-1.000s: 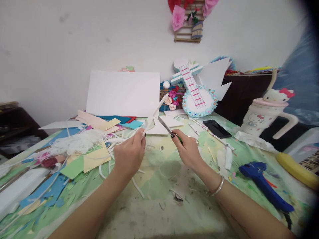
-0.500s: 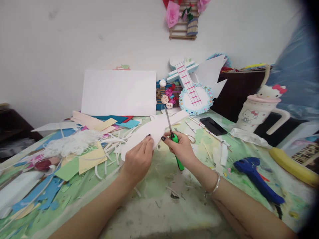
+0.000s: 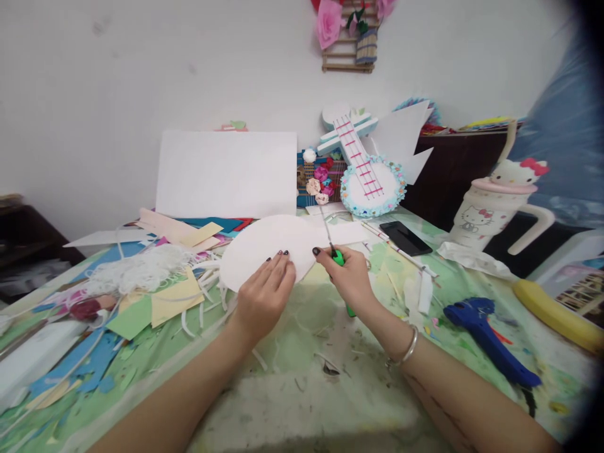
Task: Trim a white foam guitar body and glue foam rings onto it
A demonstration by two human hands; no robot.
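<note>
A white board piece [image 3: 259, 242], an oval with a straight neck running to the right, lies on the table in front of me. My left hand [image 3: 268, 286] rests on its near edge, fingers stretched out flat over the surface. In my right hand [image 3: 349, 277] is a craft knife [image 3: 338, 257] with a green handle. Its long thin blade points up and away, over the neck of the piece. The right thumb touches or nearly touches the board's edge; I cannot tell which.
White strips [image 3: 136, 267] and coloured paper scraps [image 3: 174, 299] cover the left side. A finished banjo-like craft [image 3: 372, 185] leans at the back beside a white board [image 3: 226, 176]. To the right are a phone [image 3: 404, 238], a blue glue gun [image 3: 491, 340], a banana [image 3: 557, 311] and a cup [image 3: 491, 214].
The white piece has turned and now shows its oval face more fully. My right hand has shifted slightly right with the knife. My left hand stays on the piece.
</note>
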